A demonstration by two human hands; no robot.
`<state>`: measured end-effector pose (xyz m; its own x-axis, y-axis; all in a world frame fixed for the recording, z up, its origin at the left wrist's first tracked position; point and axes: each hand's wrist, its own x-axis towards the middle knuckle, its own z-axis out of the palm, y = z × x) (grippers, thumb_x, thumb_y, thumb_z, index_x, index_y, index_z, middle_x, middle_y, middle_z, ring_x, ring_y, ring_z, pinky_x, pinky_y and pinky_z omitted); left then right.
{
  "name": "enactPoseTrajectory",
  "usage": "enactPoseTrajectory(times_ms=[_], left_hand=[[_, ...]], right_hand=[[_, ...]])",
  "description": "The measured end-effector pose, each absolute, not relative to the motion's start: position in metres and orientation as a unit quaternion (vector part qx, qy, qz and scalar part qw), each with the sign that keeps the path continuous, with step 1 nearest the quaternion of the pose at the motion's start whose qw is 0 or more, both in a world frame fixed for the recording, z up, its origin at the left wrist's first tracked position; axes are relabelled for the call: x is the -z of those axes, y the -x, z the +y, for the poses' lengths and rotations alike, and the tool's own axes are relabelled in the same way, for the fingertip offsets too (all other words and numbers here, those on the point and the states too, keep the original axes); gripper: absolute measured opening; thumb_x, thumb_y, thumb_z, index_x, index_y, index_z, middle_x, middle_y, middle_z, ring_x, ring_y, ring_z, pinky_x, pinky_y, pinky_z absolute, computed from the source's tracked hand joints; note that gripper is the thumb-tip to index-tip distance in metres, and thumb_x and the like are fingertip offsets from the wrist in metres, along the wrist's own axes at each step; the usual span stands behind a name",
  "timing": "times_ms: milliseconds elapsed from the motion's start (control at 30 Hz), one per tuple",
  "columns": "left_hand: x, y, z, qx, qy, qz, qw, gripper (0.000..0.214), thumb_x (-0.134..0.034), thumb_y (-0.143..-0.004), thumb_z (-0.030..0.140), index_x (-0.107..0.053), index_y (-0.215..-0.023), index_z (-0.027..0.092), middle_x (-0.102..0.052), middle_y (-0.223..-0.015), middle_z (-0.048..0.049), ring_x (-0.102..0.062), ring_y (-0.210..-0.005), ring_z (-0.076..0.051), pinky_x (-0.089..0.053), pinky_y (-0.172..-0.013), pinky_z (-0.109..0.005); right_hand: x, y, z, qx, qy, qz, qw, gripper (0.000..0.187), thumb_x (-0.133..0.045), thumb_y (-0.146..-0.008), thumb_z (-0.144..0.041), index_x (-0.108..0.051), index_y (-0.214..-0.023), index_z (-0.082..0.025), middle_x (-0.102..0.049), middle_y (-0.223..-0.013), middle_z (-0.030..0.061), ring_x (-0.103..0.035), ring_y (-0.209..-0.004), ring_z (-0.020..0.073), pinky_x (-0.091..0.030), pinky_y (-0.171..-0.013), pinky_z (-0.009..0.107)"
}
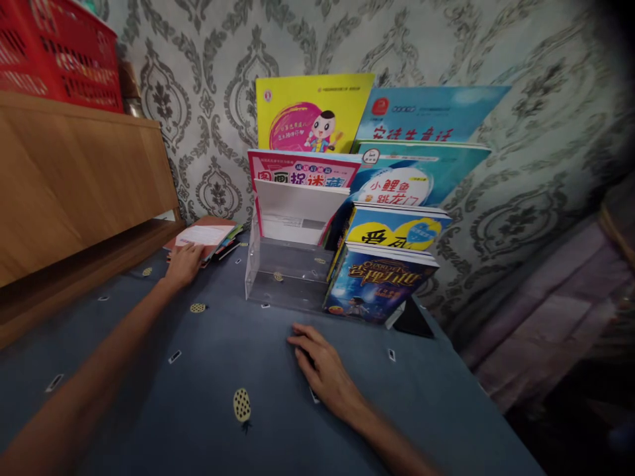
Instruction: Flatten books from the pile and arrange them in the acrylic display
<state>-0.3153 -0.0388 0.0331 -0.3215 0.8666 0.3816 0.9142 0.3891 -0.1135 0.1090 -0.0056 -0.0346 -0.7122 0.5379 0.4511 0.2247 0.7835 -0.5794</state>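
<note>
At the far left of the table, my left hand (184, 266) reaches out to a small stack of books (213, 233). Its fingers lie on the pale cover at the top, near the front edge of the stack. Any grip under that edge is hidden. My right hand (325, 370) rests on the tablecloth with its fingers loosely stretched and apart, holding nothing. Just beyond it stands a clear tiered book rack (282, 281). A dark blue book (377, 281) fills the front right slot, with a yellow and blue book (397, 228) behind it.
Taller books stand further back in the rack: a yellow one (315, 99), a pink one (302, 168) and a blue one (436, 109). A wooden cabinet (84, 172) with a red basket (84, 59) on it borders the left. Patterned wallpaper (208, 119) rises behind.
</note>
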Motion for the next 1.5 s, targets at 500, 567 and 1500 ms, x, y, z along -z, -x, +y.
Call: enactPoseTrajectory(times_ms=[500, 567, 1500], left_hand=[[-0.041, 0.292, -0.062, 0.044, 0.610, -0.761, 0.218, 0.034, -0.039, -0.094, 0.025, -0.071, -0.098, 0.013, -0.072, -0.099, -0.0221, -0.065, -0.104, -0.036, -0.042, -0.097, -0.051], [-0.037, 0.283, -0.070, 0.047, 0.622, -0.749, 0.223, 0.032, -0.040, -0.095, 0.026, -0.071, -0.094, 0.015, -0.072, -0.098, -0.0212, -0.065, -0.103, -0.036, -0.041, -0.099, -0.052], [-0.022, 0.289, -0.110, 0.169, 0.356, -0.918, 0.037, 0.069, -0.048, -0.089, 0.065, -0.051, -0.144, 0.024, -0.062, -0.124, -0.0236, -0.066, -0.108, -0.044, -0.055, -0.081, -0.054]], right_hand=[[0.022, -0.107, -0.010, -0.245, 0.199, -0.899, 0.304, 0.032, -0.047, -0.097, -0.018, -0.073, -0.115, -0.021, -0.066, -0.133, 0.0147, -0.064, -0.125, 0.0264, -0.054, -0.105, 0.048], [0.021, -0.107, -0.010, -0.246, 0.201, -0.900, 0.300, 0.032, -0.047, -0.097, -0.018, -0.073, -0.115, -0.022, -0.065, -0.135, 0.0144, -0.063, -0.126, 0.0263, -0.054, -0.106, 0.048], [0.026, -0.106, -0.009, -0.233, 0.192, -0.904, 0.302, 0.032, -0.048, -0.095, -0.016, -0.074, -0.113, -0.021, -0.065, -0.134, 0.0146, -0.063, -0.125, 0.0264, -0.053, -0.106, 0.049]])
